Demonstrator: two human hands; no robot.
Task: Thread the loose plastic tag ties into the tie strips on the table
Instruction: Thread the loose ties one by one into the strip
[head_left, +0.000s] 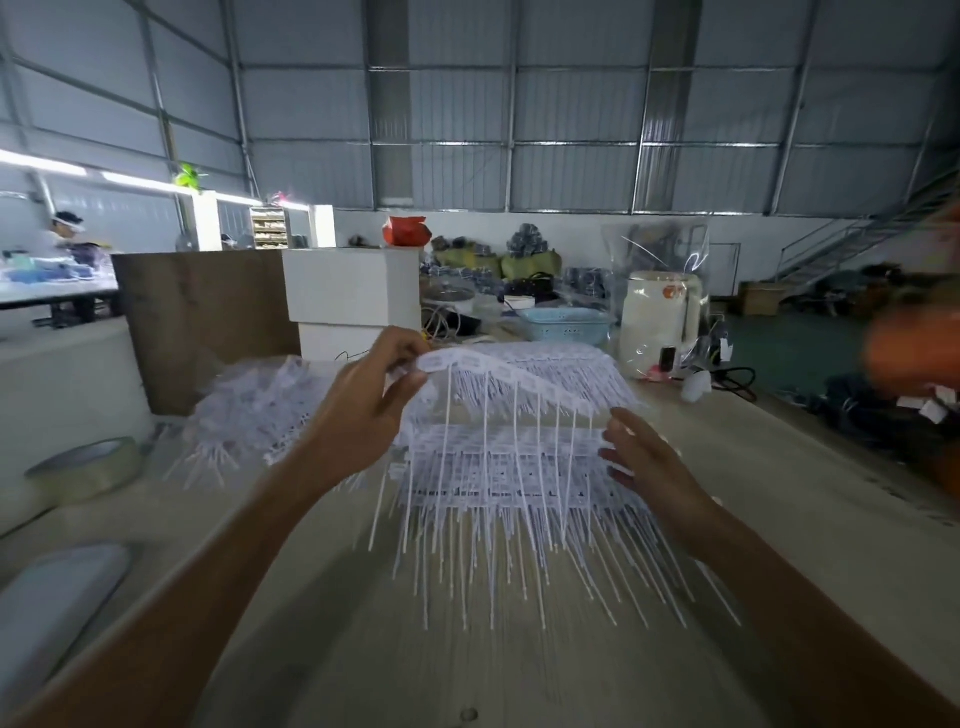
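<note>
Strip (519, 382) runs left-right, pinched at its left end by left hand (363, 400); right hand (644, 462), fingers relaxed and empty, is nearer the stacked strips (509, 467) below.

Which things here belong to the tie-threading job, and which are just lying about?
Job:
left hand, pinching the lifted strip
right hand, open beside the stack
loose pile

Lying about:
tape roll
blue basket
white jug
red bag
white box
</note>
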